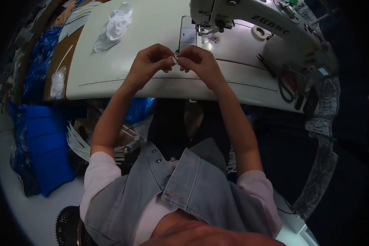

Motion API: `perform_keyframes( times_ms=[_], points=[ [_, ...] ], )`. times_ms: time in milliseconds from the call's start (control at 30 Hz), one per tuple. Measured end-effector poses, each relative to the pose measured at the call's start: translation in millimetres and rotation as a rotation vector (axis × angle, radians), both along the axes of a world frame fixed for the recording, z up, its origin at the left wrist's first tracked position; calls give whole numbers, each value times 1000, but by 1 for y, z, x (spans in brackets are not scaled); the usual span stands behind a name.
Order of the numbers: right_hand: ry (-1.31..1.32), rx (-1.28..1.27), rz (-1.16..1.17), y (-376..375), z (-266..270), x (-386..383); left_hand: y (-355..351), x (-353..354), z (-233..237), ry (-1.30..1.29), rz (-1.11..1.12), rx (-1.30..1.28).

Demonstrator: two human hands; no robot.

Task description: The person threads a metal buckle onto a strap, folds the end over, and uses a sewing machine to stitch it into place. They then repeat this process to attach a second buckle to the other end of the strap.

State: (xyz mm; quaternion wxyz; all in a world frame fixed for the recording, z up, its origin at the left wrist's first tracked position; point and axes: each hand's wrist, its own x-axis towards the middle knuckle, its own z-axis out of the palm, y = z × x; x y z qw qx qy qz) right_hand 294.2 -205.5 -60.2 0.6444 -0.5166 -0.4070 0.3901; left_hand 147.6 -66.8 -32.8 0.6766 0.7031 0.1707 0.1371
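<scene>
Both hands meet over the front of the white sewing table (123, 76), just before the sewing machine's needle area. Between their fingertips is a small shiny metal ring (174, 60), perhaps a rectangular buckle; its exact shape is too small to tell. My left hand (151, 65) pinches it from the left, thumb and forefinger closed together. From the other side my right hand (201, 65) grips it in the same kind of pinch. A pale strip (199, 40) lies under the presser foot of the sewing machine (250, 18), behind the right hand.
Crumpled white plastic (114, 28) lies at the table's back left. A tape roll (259, 33) rests by the machine, with dark-handled scissors (285, 88) at the right edge. Blue bags (49, 147) and bundled pale strips (78, 141) sit lower left. Lace (324, 164) hangs at right.
</scene>
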Motion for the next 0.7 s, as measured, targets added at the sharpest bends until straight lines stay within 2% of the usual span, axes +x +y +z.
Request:
perform_keyframes(
  times_ms=[67,167,300,367,400,433,467,500,533,600,633,700],
  points=[
    [-14,-98,16,-14,3,17,-6,15,-5,3,-95,-94],
    [-107,-200,44,-26,14,34,-14,38,-10,1,-134,-101],
    [-202,-216,106,-23,3,69,-10,64,-20,11,-228,-100],
    [-228,-223,0,-19,2,89,-5,79,-28,89,-188,440],
    [-247,-228,43,-16,1,103,-2,85,-37,91,-190,438],
    [-247,-228,42,-15,1,113,2,91,-48,23,-211,765],
    [-309,-327,175,-13,2,123,6,95,-56,-48,-227,1092],
    [-368,-427,311,-9,7,129,10,99,-46,9,-367,1010],
    [-364,-429,314,-5,10,134,13,102,-47,14,-367,1005],
    [-570,-395,428,1,15,137,16,105,-48,-297,-402,1255],
    [-562,-396,435,4,14,137,15,103,-46,-288,-403,1249],
    [-550,-419,283,9,10,134,12,96,-37,-107,-343,1023]
  ],
)
